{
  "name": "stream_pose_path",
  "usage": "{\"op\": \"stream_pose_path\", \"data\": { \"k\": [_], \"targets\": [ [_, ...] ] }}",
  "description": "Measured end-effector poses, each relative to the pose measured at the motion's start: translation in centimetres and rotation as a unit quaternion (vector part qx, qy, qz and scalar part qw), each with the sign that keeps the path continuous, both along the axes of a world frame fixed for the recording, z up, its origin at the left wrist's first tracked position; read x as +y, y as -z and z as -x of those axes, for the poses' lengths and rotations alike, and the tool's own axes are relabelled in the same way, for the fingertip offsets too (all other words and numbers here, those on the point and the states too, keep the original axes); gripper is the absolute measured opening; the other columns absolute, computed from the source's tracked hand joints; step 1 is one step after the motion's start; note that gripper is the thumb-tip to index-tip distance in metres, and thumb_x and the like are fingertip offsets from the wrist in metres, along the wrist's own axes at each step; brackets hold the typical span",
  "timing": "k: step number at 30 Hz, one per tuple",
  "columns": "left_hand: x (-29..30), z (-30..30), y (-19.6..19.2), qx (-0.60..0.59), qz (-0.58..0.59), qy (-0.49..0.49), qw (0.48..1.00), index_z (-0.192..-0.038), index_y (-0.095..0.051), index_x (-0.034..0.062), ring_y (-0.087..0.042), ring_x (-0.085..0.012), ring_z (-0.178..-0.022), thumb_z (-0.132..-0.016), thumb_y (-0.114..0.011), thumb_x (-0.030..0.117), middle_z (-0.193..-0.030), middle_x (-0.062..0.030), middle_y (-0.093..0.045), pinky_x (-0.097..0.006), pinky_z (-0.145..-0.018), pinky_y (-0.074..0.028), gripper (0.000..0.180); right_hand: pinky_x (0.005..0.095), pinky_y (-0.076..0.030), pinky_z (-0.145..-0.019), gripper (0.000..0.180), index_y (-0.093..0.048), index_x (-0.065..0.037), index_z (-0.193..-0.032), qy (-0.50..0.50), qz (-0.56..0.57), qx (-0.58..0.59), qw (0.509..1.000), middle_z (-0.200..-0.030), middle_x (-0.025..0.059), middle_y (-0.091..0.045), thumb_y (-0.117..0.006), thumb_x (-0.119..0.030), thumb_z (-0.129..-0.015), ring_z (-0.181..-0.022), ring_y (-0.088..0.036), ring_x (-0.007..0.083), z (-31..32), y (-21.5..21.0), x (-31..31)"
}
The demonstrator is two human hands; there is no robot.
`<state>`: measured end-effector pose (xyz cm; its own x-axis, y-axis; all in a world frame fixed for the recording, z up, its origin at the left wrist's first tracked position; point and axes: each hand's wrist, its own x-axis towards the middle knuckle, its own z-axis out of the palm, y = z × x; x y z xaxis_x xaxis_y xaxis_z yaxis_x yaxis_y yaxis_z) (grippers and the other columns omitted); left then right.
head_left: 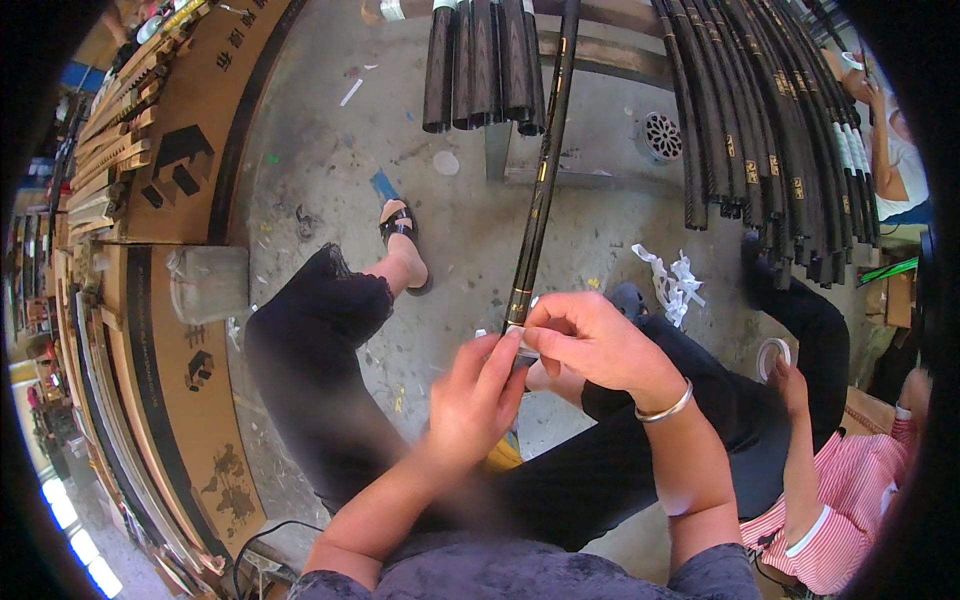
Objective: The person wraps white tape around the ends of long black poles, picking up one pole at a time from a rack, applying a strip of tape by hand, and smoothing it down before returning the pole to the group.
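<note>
A long black pole [540, 200] with gold markings, like a section of a fishing rod, slants from the top of the view to its near end at my hands. My left hand [472, 395] pinches that near end between thumb and fingers. From the right, my right hand [600, 345] has its thumb and index finger closed at the same spot, with a bangle on the wrist. A small whitish piece [527, 350], perhaps tape, shows between my fingertips. My fingers partly hide the pole's tip and that piece.
Several black tubes [480, 70] jut out ahead; more dark poles [760, 120] lie at the right. Crumpled white strips [672, 285] litter the floor. A striped-shirted person's hand [788, 385] holds a tape roll [772, 358]. Cardboard boxes [180, 400] line the left.
</note>
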<state>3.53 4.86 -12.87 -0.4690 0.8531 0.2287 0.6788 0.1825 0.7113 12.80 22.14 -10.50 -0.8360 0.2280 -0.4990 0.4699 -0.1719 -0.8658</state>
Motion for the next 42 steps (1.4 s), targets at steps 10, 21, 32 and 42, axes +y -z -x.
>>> {"op": "stream_pose_path", "data": {
  "k": [10,21,32,42],
  "targets": [
    [0.05,0.17,-0.15,-0.009,-0.004,0.0,1.0,-0.124,-0.057,0.0036,-0.067,-0.0315,-0.082,-0.073,-0.076,0.0,-0.105,-0.0162,-0.062,-0.036,-0.065,-0.057,0.055,0.0265,-0.043,-0.05,0.026,-0.063,0.002,-0.093,-0.002,-0.008,-0.001,1.0,-0.064,0.0053,-0.061,-0.061,-0.024,-0.093,-0.056,-0.055,0.0092,0.0,0.16,0.0],
    [-0.05,0.24,0.1,-0.009,-0.011,0.003,1.0,-0.125,-0.057,0.004,-0.067,-0.0308,-0.08,-0.073,-0.076,0.0,-0.105,-0.0161,-0.062,-0.036,-0.064,-0.057,0.056,0.0266,-0.043,-0.051,0.025,-0.063,0.003,-0.092,-0.005,-0.012,0.002,1.0,-0.064,0.0048,-0.061,-0.06,-0.022,-0.093,-0.057,-0.056,0.0091,0.19,-0.04,-0.05],
    [-0.05,0.22,0.13,-0.009,-0.01,0.001,1.0,-0.125,-0.056,0.0048,-0.067,-0.0302,-0.078,-0.073,-0.076,0.0,-0.106,-0.0157,-0.062,-0.036,-0.063,-0.056,0.056,0.0261,-0.043,-0.05,0.025,-0.063,0.003,-0.092,-0.008,-0.014,0.002,1.0,-0.063,0.0049,-0.061,-0.061,-0.022,-0.093,-0.056,-0.055,0.0089,0.3,-0.19,0.08],
    [-0.01,0.15,0.23,-0.01,0.0,-0.002,1.0,-0.124,-0.057,0.0043,-0.067,-0.0307,-0.08,-0.073,-0.076,0.001,-0.106,-0.0159,-0.062,-0.036,-0.065,-0.057,0.055,0.026,-0.041,-0.048,0.026,-0.062,0.001,-0.092,-0.009,-0.011,-0.011,1.0,-0.063,0.0044,-0.061,-0.061,-0.025,-0.094,-0.056,-0.054,0.0085,0.14,0.04,0.09]
  ]
}}
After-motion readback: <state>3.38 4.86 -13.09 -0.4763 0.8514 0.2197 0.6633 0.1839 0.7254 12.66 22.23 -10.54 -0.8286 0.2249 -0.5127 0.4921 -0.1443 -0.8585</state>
